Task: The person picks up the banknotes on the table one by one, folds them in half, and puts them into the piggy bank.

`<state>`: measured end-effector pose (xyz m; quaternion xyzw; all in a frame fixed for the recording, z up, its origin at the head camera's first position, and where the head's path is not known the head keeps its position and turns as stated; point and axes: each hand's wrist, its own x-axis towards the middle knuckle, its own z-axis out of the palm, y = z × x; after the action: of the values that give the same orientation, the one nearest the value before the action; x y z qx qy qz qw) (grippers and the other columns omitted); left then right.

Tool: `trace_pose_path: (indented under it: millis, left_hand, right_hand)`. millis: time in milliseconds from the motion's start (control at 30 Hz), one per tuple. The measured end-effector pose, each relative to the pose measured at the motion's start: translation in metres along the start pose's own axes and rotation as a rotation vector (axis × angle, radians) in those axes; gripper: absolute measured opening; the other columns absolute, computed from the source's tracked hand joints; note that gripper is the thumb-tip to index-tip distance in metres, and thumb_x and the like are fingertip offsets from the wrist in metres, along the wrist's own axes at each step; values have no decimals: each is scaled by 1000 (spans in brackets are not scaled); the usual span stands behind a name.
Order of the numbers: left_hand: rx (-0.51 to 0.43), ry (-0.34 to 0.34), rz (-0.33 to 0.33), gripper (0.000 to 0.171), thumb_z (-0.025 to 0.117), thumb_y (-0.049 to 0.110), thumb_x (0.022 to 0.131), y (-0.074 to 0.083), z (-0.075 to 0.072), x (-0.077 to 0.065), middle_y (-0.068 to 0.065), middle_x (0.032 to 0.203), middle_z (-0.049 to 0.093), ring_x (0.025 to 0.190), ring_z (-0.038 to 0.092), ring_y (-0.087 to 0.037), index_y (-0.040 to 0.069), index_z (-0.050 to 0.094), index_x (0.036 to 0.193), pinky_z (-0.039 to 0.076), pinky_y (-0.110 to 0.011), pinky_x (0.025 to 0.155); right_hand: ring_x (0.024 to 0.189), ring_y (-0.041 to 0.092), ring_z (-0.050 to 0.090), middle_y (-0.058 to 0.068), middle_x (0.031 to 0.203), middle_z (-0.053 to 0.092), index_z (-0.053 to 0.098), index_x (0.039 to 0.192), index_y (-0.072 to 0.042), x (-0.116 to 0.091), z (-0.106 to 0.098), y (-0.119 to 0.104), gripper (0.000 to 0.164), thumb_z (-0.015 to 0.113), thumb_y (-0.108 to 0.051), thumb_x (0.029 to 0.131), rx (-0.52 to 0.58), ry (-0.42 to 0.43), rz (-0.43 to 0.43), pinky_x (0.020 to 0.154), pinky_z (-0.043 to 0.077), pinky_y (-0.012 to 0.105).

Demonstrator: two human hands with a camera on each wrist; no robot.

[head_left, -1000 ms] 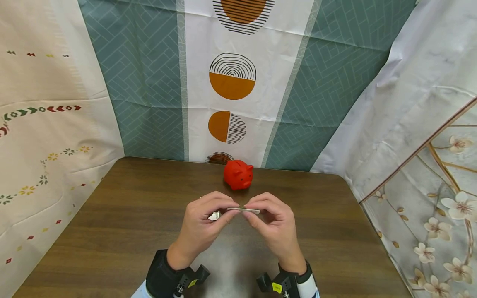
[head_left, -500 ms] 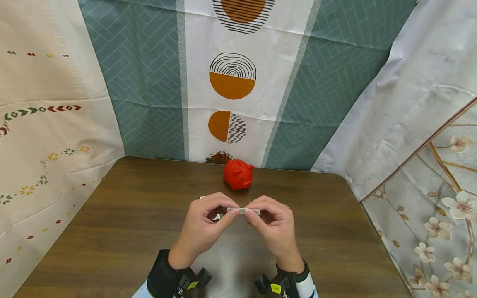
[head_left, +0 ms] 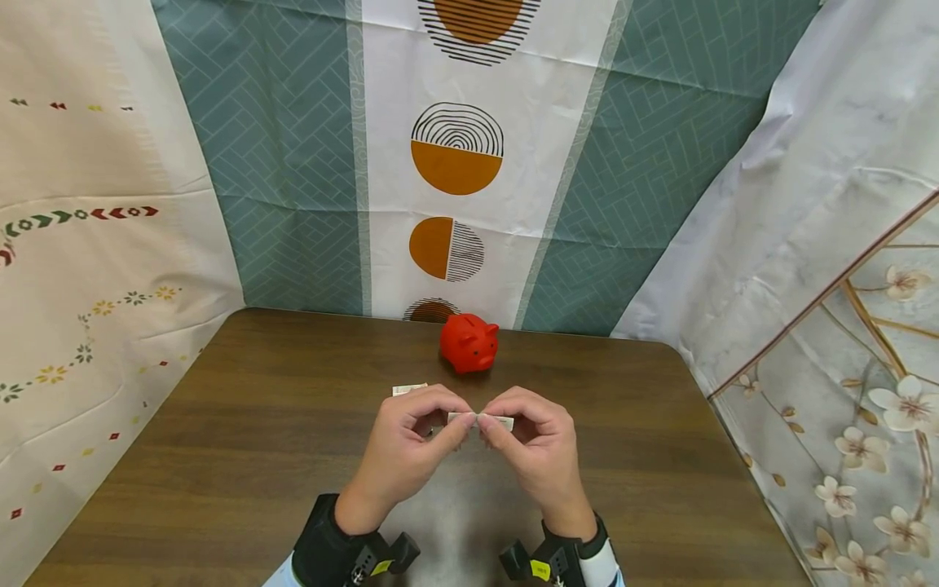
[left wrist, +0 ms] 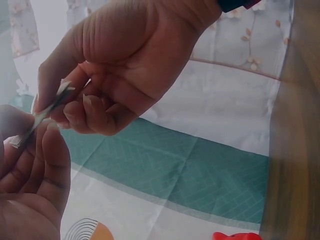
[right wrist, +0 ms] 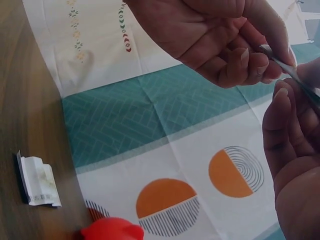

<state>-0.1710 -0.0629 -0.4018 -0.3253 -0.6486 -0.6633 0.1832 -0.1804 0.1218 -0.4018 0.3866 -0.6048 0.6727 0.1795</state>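
Note:
Between both hands is a narrow folded paper strip (head_left: 504, 423), pale with greenish edges, much like a folded banknote. My left hand (head_left: 407, 440) pinches its left part with thumb and index finger. The right part is pinched the same way by my right hand (head_left: 537, 440), and the thumb tips nearly meet at the middle. In the left wrist view the strip (left wrist: 47, 110) slants between the fingertips, its centre partly covered. Another folded piece of paper (right wrist: 41, 181), white with faint print and a dark side, lies on the table beyond the left hand.
A red piggy bank (head_left: 469, 344) stands near the back of the brown wooden table (head_left: 293, 408), beyond the hands. Patterned cloths (head_left: 293, 163) hang behind the table and at both sides. Black wrist bands carry small cameras.
The strip has tilted so that more of its flat face shows. Both hands have lowered slightly, and the left has shifted a little right, uncovering more of the paper behind it.

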Motion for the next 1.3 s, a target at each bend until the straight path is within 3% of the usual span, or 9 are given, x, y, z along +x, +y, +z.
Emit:
trace_pose_path:
  millis: [133, 367, 500, 800, 1000, 1133, 1300]
  left_hand:
    - [20, 4, 31, 12, 70, -3, 93, 0, 0, 0, -4, 80, 67, 70, 58, -13, 8, 74, 93, 55, -26, 58]
    - [-6, 39, -34, 9, 71, -2, 93, 1, -1, 0, -7, 80, 67, 65, 60, -13, 7, 73, 96, 57, -28, 57]
    - [-1, 58, -38, 11, 71, -4, 92, 1, -4, 1, -7, 77, 66, 61, 59, -14, 7, 73, 93, 57, -29, 54]
    - [-10, 60, -72, 9, 70, -3, 93, 3, -7, 2, -9, 77, 65, 63, 61, -16, 5, 73, 94, 58, -30, 57]
    - [13, 73, -48, 11, 71, -4, 92, 2, -9, 3, -10, 77, 66, 63, 60, -16, 6, 74, 93, 57, -29, 56]
    - [63, 85, -78, 10, 74, 0, 91, 2, -10, 3, -6, 80, 71, 65, 60, -13, 9, 77, 95, 54, -26, 56]
    - [108, 99, -99, 10, 76, 3, 90, 3, -11, 3, -2, 72, 70, 59, 58, -11, 10, 80, 95, 45, -25, 47]
  right_hand:
    - [68, 19, 61, 13, 80, 65, 71, 95, 3, 0, 1, -1, 22, 64, 21, 86, -14, 8, 11, 56, 56, 29]
    - [62, 19, 62, 11, 78, 66, 72, 97, 4, -1, 1, -2, 18, 64, 18, 89, -29, 69, 85, 56, 59, 31]
    - [60, 18, 62, 9, 76, 67, 72, 95, 4, -2, -1, -3, 14, 66, 15, 89, -42, 98, 126, 55, 59, 30]
    - [61, 17, 66, 7, 78, 70, 73, 95, 5, -2, -3, -3, 10, 67, 12, 91, -25, 91, 150, 55, 60, 32]
    - [62, 17, 66, 9, 78, 70, 73, 96, 7, -1, -4, -3, 10, 66, 12, 91, -12, 87, 146, 54, 60, 32]
    - [58, 17, 63, 10, 73, 67, 73, 96, 6, -2, -5, -4, 8, 67, 9, 93, -64, 114, 211, 51, 58, 31]
    - [46, 14, 60, 9, 62, 65, 74, 96, 7, -3, -5, -6, 6, 69, 5, 93, -93, 135, 286, 43, 54, 30]
